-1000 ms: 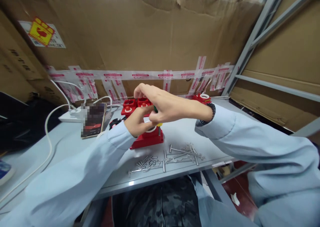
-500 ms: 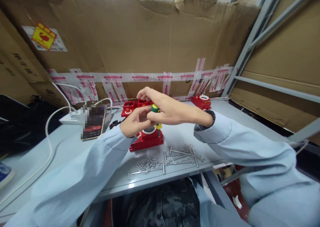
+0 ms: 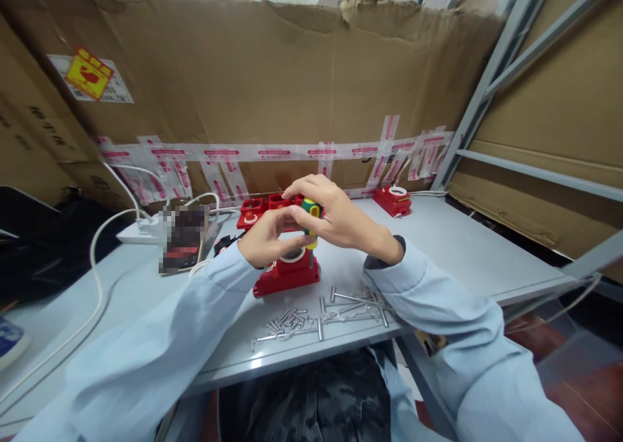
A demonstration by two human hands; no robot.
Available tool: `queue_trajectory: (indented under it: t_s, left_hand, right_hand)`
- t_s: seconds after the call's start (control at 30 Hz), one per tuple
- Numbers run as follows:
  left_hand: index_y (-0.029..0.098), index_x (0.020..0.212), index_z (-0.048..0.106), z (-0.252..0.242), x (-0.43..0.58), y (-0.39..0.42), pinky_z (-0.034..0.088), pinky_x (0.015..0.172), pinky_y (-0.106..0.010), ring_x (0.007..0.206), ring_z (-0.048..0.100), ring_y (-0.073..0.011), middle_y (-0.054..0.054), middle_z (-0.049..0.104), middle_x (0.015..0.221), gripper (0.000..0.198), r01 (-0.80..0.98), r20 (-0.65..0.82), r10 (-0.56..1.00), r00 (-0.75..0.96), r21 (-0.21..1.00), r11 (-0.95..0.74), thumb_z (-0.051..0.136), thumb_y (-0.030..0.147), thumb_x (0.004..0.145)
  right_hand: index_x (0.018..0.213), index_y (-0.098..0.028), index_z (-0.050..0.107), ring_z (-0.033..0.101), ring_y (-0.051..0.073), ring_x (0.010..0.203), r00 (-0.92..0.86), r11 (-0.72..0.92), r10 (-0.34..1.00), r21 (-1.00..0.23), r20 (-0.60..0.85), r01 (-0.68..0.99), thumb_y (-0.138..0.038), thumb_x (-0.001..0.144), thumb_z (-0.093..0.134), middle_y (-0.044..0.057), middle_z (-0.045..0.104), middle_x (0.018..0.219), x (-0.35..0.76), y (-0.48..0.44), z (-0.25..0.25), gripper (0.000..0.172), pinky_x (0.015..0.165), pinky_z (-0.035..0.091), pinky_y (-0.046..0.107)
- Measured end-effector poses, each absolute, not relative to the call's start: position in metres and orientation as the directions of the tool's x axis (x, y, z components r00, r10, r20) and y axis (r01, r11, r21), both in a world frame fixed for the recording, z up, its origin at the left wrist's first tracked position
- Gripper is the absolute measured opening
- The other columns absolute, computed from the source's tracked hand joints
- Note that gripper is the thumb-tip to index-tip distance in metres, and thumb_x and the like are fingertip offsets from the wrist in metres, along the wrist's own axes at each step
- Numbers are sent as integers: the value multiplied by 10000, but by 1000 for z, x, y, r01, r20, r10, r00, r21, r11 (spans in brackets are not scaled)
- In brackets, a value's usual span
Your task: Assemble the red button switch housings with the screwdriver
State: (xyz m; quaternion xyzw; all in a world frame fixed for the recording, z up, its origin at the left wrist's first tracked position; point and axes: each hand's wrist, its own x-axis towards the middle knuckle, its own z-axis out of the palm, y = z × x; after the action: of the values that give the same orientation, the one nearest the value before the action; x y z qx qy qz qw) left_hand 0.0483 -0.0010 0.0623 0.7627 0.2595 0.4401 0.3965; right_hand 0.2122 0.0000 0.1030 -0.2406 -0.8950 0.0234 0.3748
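Note:
A yellow-and-green screwdriver (image 3: 312, 242) stands nearly upright, its metal shaft reaching down to the right end of a red housing (image 3: 294, 278) with a white ring. My right hand (image 3: 339, 216) is closed around the handle from the right. From the other side, my left hand (image 3: 267, 235) has its thumb and fingers about the lower handle; some of its fingertips are hidden behind the right hand. Just in front of the housing lie several small screws (image 3: 289, 319) and longer metal pins (image 3: 357, 302) on the grey table (image 3: 438, 247).
More red housings (image 3: 252, 211) stand behind my hands, and another red housing (image 3: 393, 200) sits at the back right. On the left are a phone (image 3: 182, 241), a white power strip (image 3: 139, 231) and cables. A taped cardboard wall (image 3: 292, 78) closes off the back.
My right hand has turned about the screwdriver handle, its fingers now curled round it and its wrist and forearm lower. My left hand has stayed nearly in place.

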Motion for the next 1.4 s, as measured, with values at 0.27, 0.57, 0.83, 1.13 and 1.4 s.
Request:
queue_trajectory:
  t_s: [0.27,0.57,0.83,1.13,1.4]
  left_hand:
    - [150,764,581,64,56,-3,541,710,-311,727,625,-170,-12,639,731,334,24,401,768,499,880,-475,779,387,637]
    - [155,737,554,67,55,-3,534,698,-267,687,619,-151,22,610,684,398,57,507,779,370,824,-563,850,287,506]
    - [159,749,548,64,49,0,525,685,-268,678,598,-133,3,591,719,323,19,450,731,512,845,-534,812,301,629]
    - [170,710,540,61,52,-4,513,668,-264,653,571,-129,28,565,659,283,13,407,747,526,874,-486,780,305,643]
    - [152,801,564,61,54,1,533,751,-304,741,623,-172,1,635,754,450,114,479,802,358,830,-546,860,315,505]
  right_hand:
    - [1097,-136,600,506,202,1034,-653,868,477,-200,588,454,-237,886,468,97,612,1103,218,-7,111,269,916,388,348]
    - [1066,-162,580,506,213,982,-659,863,470,-147,587,484,-224,847,479,89,607,1078,216,-16,110,249,846,387,357]
    - [1002,-153,599,516,197,963,-653,850,499,-173,570,498,-225,885,455,76,627,1018,219,-14,113,199,847,369,347]
    - [1095,-154,559,517,193,970,-657,878,445,-152,608,453,-225,882,470,76,621,1065,217,-7,106,241,835,383,331]
    - [1114,-145,546,533,195,986,-647,875,451,-162,615,455,-209,863,476,82,622,1091,217,-11,105,268,857,397,342]
